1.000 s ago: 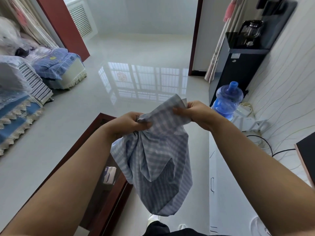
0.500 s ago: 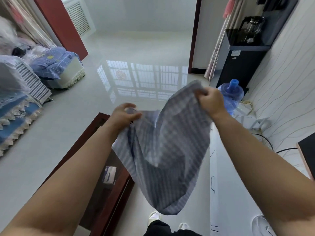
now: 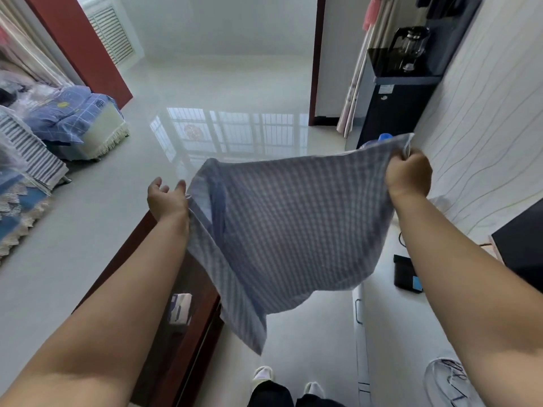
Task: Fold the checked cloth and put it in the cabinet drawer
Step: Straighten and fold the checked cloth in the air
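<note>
The blue-and-white checked cloth [image 3: 293, 224] hangs spread out in the air in front of me, its lower corner drooping toward the floor. My right hand [image 3: 408, 177] is clenched on its upper right corner. My left hand [image 3: 167, 198] holds the left edge at the thumb side, with the other fingers loosely spread. The white cabinet [image 3: 360, 348] stands below my right arm, along the striped wall; a drawer handle [image 3: 357, 311] shows on its front, and the drawers look closed.
A dark wooden glass-topped table [image 3: 188, 356] with a tissue pack [image 3: 179, 308] sits under my left arm. On the cabinet top lie a black device [image 3: 407, 273] and a dark screen [image 3: 520, 248]. A black water dispenser [image 3: 393, 113] stands far right, covered sofas [image 3: 29, 171] on the left.
My hands have moved apart, the right one up and to the right. The cloth, bunched between them a second ago, is now stretched out wide.
</note>
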Available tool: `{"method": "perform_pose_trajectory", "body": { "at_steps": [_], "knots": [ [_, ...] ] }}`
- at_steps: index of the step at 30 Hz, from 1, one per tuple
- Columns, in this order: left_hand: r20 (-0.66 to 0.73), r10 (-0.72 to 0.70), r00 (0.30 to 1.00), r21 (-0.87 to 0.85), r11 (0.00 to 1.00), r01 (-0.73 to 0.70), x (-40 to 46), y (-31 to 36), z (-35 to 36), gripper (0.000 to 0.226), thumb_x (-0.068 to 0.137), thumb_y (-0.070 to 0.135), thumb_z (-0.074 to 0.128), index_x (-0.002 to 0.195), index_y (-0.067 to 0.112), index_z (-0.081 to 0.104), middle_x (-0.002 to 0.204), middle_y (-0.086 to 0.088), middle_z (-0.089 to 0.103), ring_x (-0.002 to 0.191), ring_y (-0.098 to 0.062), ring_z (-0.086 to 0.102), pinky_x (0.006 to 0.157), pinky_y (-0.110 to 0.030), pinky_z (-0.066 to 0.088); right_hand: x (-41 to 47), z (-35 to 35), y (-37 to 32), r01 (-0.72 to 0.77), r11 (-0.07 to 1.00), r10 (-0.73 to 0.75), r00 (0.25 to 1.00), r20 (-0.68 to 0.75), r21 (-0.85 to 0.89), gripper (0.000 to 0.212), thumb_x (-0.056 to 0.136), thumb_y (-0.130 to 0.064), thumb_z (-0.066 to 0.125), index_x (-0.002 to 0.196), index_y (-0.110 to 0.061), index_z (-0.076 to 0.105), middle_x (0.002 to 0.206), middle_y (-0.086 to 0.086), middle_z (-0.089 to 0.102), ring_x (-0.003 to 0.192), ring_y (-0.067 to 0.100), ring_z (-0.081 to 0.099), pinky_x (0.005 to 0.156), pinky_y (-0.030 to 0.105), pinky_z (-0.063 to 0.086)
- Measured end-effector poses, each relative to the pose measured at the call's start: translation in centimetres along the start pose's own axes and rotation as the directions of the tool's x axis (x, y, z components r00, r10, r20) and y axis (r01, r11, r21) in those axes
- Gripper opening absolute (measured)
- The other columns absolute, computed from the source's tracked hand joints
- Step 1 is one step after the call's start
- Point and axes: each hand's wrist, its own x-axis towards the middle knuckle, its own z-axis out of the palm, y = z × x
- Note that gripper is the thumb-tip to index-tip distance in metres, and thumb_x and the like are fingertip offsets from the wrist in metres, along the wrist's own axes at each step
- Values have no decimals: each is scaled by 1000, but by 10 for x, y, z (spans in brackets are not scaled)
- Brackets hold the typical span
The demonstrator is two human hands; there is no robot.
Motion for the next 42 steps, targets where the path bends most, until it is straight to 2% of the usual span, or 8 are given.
{"method": "perform_pose_trajectory", "body": {
  "at_steps": [6, 9, 12, 16, 22, 27, 36, 42],
  "knots": [
    [-53, 56, 997, -186, 980, -65, -8, 19, 4, 43, 86, 22, 70, 123, 7, 54, 111, -6, 60, 97, -16, 64, 82, -25, 57, -32, 16, 6, -39, 995, 26, 988, 151, 87, 26, 97, -21, 41, 97, -1, 57, 92, 13, 59, 88, 24, 54, 73, 33, 38],
    [89, -262, 961, -108, 957, 271, -25, 10, 7, 60, 82, 46, 69, 122, 3, 55, 100, -2, 63, 73, -12, 57, 55, -20, 48, -57, 33, 9, -33, 996, 11, 970, 241, 86, 24, 97, -21, 42, 79, -7, 50, 78, 10, 52, 80, 26, 48, 70, 31, 35],
    [327, -508, 797, 33, 849, 527, -43, -3, 11, 76, 85, 66, 49, 131, 6, 49, 126, -6, 57, 114, -25, 56, 88, -38, 47, -83, 44, 16, -73, 993, 36, 935, 354, 94, 22, 96, -23, 46, 79, -9, 50, 76, 5, 53, 81, 25, 51, 72, 29, 35],
    [489, -536, 689, 185, 835, 518, -74, -12, 25, 85, 80, 68, 48, 132, 1, 49, 138, -12, 53, 127, -33, 50, 90, -37, 48, -124, 52, 9, -86, 994, 40, 859, 511, 65, 22, 97, -23, 46, 82, -7, 51, 73, 2, 52, 82, 26, 53, 71, 31, 38],
    [646, -370, 668, 204, 927, 316, -110, -21, 42, 46, 82, 45, 66, 92, 0, 65, 90, -13, 70, 96, -29, 63, 83, -37, 53, -180, 52, -27, 8, 978, -165, 648, 743, 210, 20, 98, -26, 47, 103, -8, 55, 92, 9, 63, 82, 29, 65, 79, 47, 55],
    [848, -303, 435, 54, 866, 497, -116, -5, 23, 22, 91, 13, 60, 101, -6, 63, 77, -13, 70, 70, -18, 70, 66, -24, 59, -179, 43, -34, -70, 954, -190, 609, 770, 290, 14, 98, -23, 47, 86, -17, 50, 76, 1, 58, 70, 23, 62, 69, 47, 57],
    [684, -93, 724, -88, 974, 208, -143, 3, 6, 16, 88, 12, 67, 97, -1, 72, 87, -17, 73, 82, -30, 71, 84, -43, 58, -189, 43, -33, -251, 879, -182, 608, 773, 405, 34, 87, -29, 55, 107, -1, 57, 100, 23, 67, 93, 35, 68, 81, 56, 55],
    [663, 91, 743, -134, 991, -2, -148, 6, -4, 19, 93, 16, 61, 92, 3, 74, 88, -16, 74, 88, -31, 72, 85, -46, 56, -178, 29, -50, -314, 851, -227, 504, 834, 421, 22, 89, -8, 59, 109, 1, 55, 101, 20, 67, 90, 27, 70, 80, 40, 59]
  ]
}}
